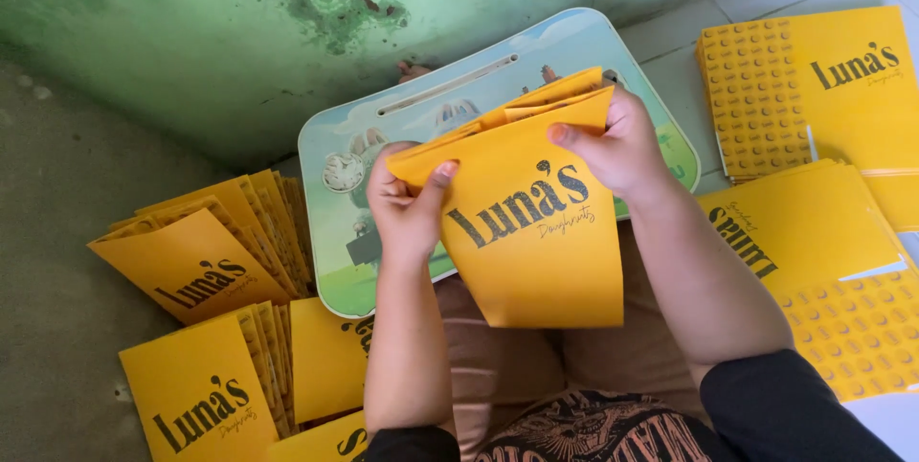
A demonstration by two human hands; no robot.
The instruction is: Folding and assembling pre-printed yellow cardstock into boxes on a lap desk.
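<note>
I hold a yellow cardboard sheet with black lettering [546, 242] above a small lap table [498, 60] with a cartoon print. My left hand [407, 208] grips the sheet's upper left corner, thumb on the front. Its upper right edge is pinched by my right hand [622, 151], where folded flaps stick up behind it. The sheet hangs down over my lap.
Folded yellow sheets lie fanned in piles on the floor at left [211, 251] and lower left [206, 390]. Flat yellow sheets with a dotted pattern are stacked at right [804, 89] and lower right [842, 328]. A stained green wall [287, 12] rises behind the lap table.
</note>
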